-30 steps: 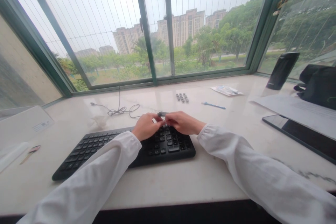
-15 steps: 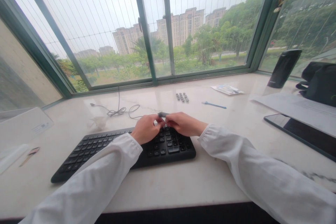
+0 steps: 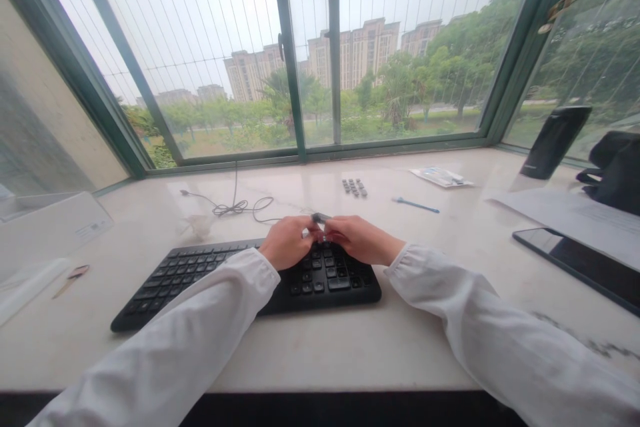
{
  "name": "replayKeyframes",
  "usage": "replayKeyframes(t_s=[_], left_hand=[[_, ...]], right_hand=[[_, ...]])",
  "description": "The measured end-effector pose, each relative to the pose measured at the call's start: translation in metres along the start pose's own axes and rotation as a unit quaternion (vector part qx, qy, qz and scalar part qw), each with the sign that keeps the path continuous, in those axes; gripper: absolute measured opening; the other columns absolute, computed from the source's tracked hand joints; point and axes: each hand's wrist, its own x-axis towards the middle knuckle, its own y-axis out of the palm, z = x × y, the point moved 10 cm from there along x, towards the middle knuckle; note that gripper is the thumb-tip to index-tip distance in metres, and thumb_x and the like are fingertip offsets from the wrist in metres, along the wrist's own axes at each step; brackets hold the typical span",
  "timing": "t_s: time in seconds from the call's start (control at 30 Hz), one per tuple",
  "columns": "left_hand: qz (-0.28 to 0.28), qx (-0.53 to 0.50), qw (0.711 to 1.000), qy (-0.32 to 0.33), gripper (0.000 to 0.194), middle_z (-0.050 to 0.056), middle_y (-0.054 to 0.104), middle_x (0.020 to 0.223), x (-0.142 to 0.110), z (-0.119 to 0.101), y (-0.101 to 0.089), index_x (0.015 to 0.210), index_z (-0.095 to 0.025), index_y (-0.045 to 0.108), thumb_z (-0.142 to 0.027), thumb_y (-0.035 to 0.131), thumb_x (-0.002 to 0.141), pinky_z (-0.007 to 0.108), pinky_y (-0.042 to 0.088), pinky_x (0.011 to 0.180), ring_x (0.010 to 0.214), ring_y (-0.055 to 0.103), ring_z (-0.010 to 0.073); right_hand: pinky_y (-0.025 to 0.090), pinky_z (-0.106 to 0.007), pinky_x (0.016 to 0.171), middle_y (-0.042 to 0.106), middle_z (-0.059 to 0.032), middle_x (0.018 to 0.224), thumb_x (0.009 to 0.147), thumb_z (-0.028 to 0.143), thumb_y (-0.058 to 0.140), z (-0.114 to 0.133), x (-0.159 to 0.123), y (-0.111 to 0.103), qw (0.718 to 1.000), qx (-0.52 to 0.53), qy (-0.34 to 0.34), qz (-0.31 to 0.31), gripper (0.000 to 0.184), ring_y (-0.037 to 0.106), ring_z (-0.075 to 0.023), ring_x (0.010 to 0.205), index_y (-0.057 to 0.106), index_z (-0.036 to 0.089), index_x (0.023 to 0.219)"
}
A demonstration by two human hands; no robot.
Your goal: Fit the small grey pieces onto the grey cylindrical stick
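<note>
**Both hands pinching a small dark piece above a black keyboard**

The left hand and right hand are gripping the small dark piece between them, their fingers meeting just over the keys. Dark keycaps are lying at one o'clock on the stone sill, a blue stick at three, a white cable at nine.
</note>
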Motion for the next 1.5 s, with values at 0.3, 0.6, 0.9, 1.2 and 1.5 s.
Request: replayKeyframes(t_s=[0.3,0.6,0.9,1.2,1.5], left_hand=[[-0.003,-0.024,1.0,0.002,0.02,0.0,0.07,0.079,-0.001,0.001,-0.001,0.085,-0.025,0.074,-0.032,0.055,0.085,0.025,0.039,0.064,0.067,0.056,0.0149],[0.018,-0.066,0.997,0.022,0.019,-0.003,0.07,0.077,-0.002,-0.002,0.0,0.088,-0.024,0.074,-0.032,0.057,0.085,0.022,0.037,0.06,0.06,0.049,0.0117],[-0.005,-0.023,0.999,0.042,0.017,-0.002,0.072,0.084,-0.003,-0.007,-0.001,0.086,-0.025,0.072,-0.029,0.055,0.088,0.023,0.038,0.066,0.069,0.058,0.0135],[-0.002,0.009,0.999,0.049,0.021,-0.002,0.073,0.088,-0.004,-0.011,-0.001,0.085,-0.027,0.07,-0.029,0.051,0.091,0.025,0.039,0.067,0.079,0.064,0.017],[0.009,-0.035,0.999,0.038,0.023,-0.001,0.073,0.086,0.0,-0.004,0.005,0.084,-0.025,0.072,-0.027,0.05,0.09,0.025,0.042,0.07,0.077,0.063,0.0159]], right_hand=[[0.044,-0.025,0.075,0.066,-0.0066,0.089,0.091,0.007,0.049,0.004,-0.001,-0.001,1.0,-0.004,-0.018,0.015,0.016,0.061,-0.016,0.081,0.063,0.015,0.09],[0.041,-0.023,0.069,0.063,-0.0043,0.083,0.088,0.006,0.05,0.009,-0.006,-0.006,1.0,-0.01,-0.028,0.006,0.015,0.058,-0.0144,0.074,0.062,0.016,0.084],[0.042,-0.027,0.073,0.068,-0.005,0.081,0.088,0.019,0.049,-0.013,-0.007,-0.013,0.991,0.091,0.093,-0.012,0.024,0.058,-0.0164,0.076,0.072,0.016,0.082],[0.029,-0.023,0.047,0.067,-0.0082,0.083,0.079,0.062,0.062,-0.051,-0.009,0.01,0.855,0.377,0.351,-0.059,0.051,0.043,-0.0092,0.057,0.072,0.012,0.08],[0.052,-0.029,0.075,0.066,-0.0025,0.082,0.079,0.035,0.07,-0.028,0.003,-0.009,0.865,0.451,0.2,-0.091,0.031,0.065,-0.0161,0.08,0.057,0.018,0.1]])
